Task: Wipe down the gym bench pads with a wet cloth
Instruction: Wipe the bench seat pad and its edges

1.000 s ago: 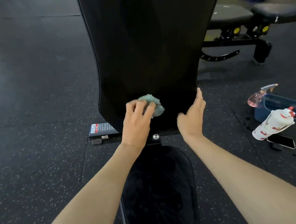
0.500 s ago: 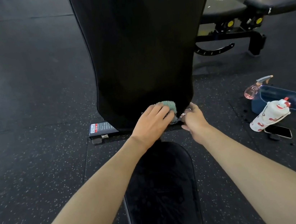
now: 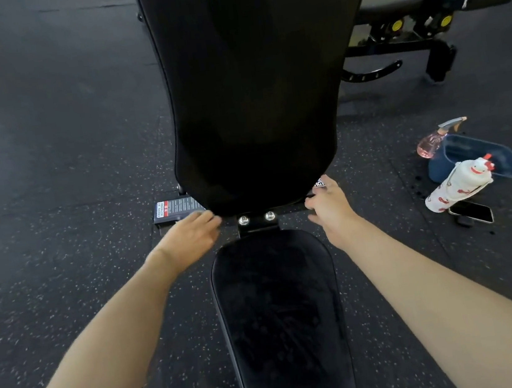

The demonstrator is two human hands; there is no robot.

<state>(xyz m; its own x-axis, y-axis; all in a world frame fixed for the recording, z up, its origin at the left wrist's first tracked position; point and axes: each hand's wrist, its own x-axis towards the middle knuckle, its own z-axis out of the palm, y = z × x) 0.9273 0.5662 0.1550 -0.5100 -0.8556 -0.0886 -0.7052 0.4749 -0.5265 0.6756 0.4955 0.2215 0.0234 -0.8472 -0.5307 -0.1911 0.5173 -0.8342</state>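
Observation:
The black back pad (image 3: pixel 255 96) stands tilted up ahead of me, and the black seat pad (image 3: pixel 281 320) lies below it. My left hand (image 3: pixel 188 237) is at the back pad's lower left corner, blurred, with its fingers curled against the bottom edge. The green cloth it held a moment ago is hidden under that hand. My right hand (image 3: pixel 329 205) touches the pad's lower right corner with its fingers spread and holds nothing. Two bolts (image 3: pixel 256 217) on the hinge bracket show between my hands.
On the floor to the right are a blue tub (image 3: pixel 484 160), a pink spray bottle (image 3: pixel 433 139), a white bottle with red print (image 3: pixel 457 183) and a phone (image 3: pixel 472 212). Another bench (image 3: pixel 438 3) stands at the back right. A labelled frame foot (image 3: pixel 175 208) sticks out on the left.
My left hand has slid left along the pad's bottom edge from the middle to the left corner, and the cloth has gone out of sight. My right hand has opened and shifted slightly right.

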